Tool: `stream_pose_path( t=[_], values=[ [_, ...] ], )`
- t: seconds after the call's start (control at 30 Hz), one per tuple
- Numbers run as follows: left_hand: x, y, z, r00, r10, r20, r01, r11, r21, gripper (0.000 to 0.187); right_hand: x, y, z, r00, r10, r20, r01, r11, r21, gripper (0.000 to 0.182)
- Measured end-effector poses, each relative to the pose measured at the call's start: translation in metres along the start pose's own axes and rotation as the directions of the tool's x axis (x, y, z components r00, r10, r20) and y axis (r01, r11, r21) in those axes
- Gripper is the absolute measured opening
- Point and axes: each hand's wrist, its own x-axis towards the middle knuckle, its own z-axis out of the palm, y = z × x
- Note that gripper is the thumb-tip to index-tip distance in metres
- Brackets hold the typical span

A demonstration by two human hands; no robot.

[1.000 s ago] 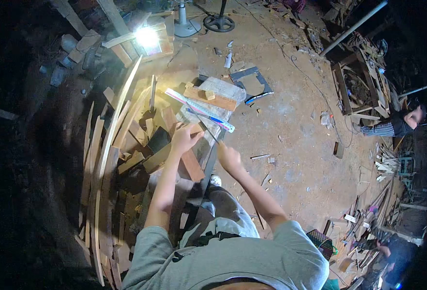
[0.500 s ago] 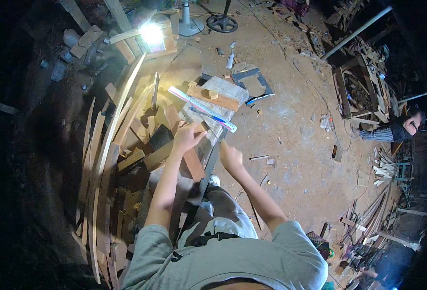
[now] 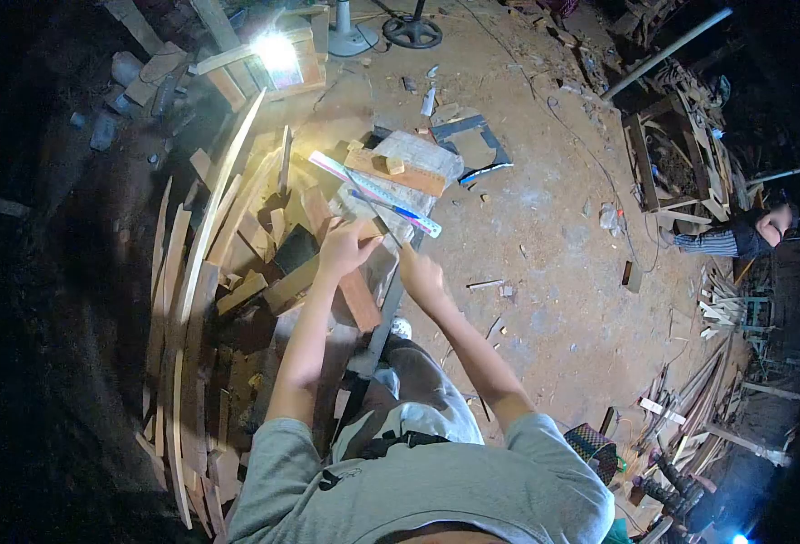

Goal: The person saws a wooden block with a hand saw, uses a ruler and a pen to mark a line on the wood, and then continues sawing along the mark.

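My left hand (image 3: pixel 344 248) is closed on a small light wooden block (image 3: pixel 369 232), pressing it down at the bench. My right hand (image 3: pixel 422 276) is closed around the near end of a thin, dark, straight tool (image 3: pixel 383 221), whose handle is hidden in the fist. The tool's narrow length runs past the block's right end, and its exact kind is unclear. Just beyond both hands lies a white and pink ruler (image 3: pixel 344 175) with a blue pen (image 3: pixel 392 208) on it. Behind that, a small wood cube (image 3: pixel 395 166) rests on a brown plank (image 3: pixel 427 181).
Wood offcuts (image 3: pixel 291 286) crowd the bench on my left, beside long curved strips (image 3: pixel 182 363). A bright lamp (image 3: pixel 277 56) shines at the far left. A dark frame-shaped piece (image 3: pixel 499 168) lies on the ground ahead. Another person (image 3: pixel 735 238) is at the far right.
My right hand has moved a little forward and left, nearer my left hand, carrying the tool farther across. My left hand stays on the block. The whole view has shifted slightly.
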Motion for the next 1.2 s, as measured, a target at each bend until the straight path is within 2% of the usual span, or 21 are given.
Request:
stream_pose_path(
  t=[0.07,0.13,0.2,0.23,0.3,0.37,0.5,0.57,0.73,0.8,0.83,0.9,0.97,1.03,1.13,1.2],
  values=[
    [0.001,0.001,-0.002,1.0,0.024,-0.006,-0.024,1.0,0.015,0.034,-0.034,0.016,-0.005,1.0,0.03,-0.005,-0.03,0.999,0.018,0.018],
    [0.001,0.001,-0.004,0.993,-0.046,0.108,0.051,0.998,-0.04,0.037,-0.062,0.033,-0.009,0.999,0.046,-0.003,-0.046,0.999,0.02,0.022],
    [0.002,0.001,-0.001,0.998,-0.013,0.062,0.014,1.0,-0.009,0.037,-0.08,0.038,-0.017,0.993,0.089,0.074,-0.087,0.996,-0.028,0.023],
    [0.001,-0.001,-0.001,1.0,0.022,0.019,-0.022,0.999,0.029,0.038,-0.079,0.035,-0.018,0.992,0.08,0.096,-0.078,0.997,-0.023,0.023],
    [-0.002,-0.003,0.001,0.998,-0.024,0.062,0.021,0.999,0.046,0.039,-0.06,0.027,-0.016,0.994,0.089,0.066,-0.089,0.996,0.006,0.023],
    [-0.002,0.0,-0.002,0.995,-0.035,0.095,0.032,0.999,0.031,0.043,-0.029,0.012,-0.004,0.998,-0.036,-0.053,0.039,0.998,0.049,0.014],
    [-0.001,-0.005,0.001,0.989,-0.135,0.057,0.137,0.99,-0.04,0.046,0.025,-0.011,0.004,1.0,0.007,-0.02,-0.006,0.999,0.042,0.016],
    [-0.002,-0.002,0.001,0.991,-0.119,0.059,0.113,0.989,0.096,0.047,0.018,-0.005,0.001,1.0,0.014,0.007,-0.015,0.999,0.035,0.019],
    [-0.002,-0.009,0.003,0.973,-0.189,0.13,0.18,0.981,0.077,0.049,-0.057,0.033,-0.013,0.999,0.05,0.006,-0.05,0.999,-0.022,0.019],
    [-0.003,-0.005,0.001,0.979,-0.17,0.11,0.166,0.985,0.04,0.049,-0.066,0.037,-0.021,0.991,0.1,0.086,-0.1,0.995,-0.008,0.018],
    [-0.003,-0.004,0.0,0.979,-0.168,0.112,0.165,0.986,0.039,0.049,-0.063,0.036,-0.018,0.991,0.102,0.086,-0.102,0.995,-0.007,0.018],
    [-0.002,-0.003,-0.002,0.987,-0.122,0.101,0.121,0.992,0.021,0.047,-0.038,0.029,-0.005,0.996,-0.091,-0.011,0.091,0.992,0.089,0.019],
    [-0.002,-0.002,-0.001,0.985,-0.126,0.122,0.125,0.992,0.019,0.047,0.002,0.005,0.01,1.0,0.004,0.023,-0.006,0.997,0.071,0.022],
    [-0.002,-0.004,-0.001,0.981,-0.132,0.144,0.13,0.991,0.02,0.046,0.031,-0.021,0.001,1.0,0.021,0.013,-0.022,0.994,0.105,0.024],
    [-0.001,-0.007,0.002,0.986,-0.132,0.105,0.128,0.991,0.038,0.041,0.042,-0.025,0.005,0.998,-0.02,-0.052,0.024,0.998,0.065,0.018],
    [-0.002,-0.007,0.001,0.982,-0.145,0.119,0.139,0.989,0.054,0.047,0.025,-0.014,0.003,1.0,-0.005,-0.013,0.006,1.0,0.029,0.018]
  ],
)
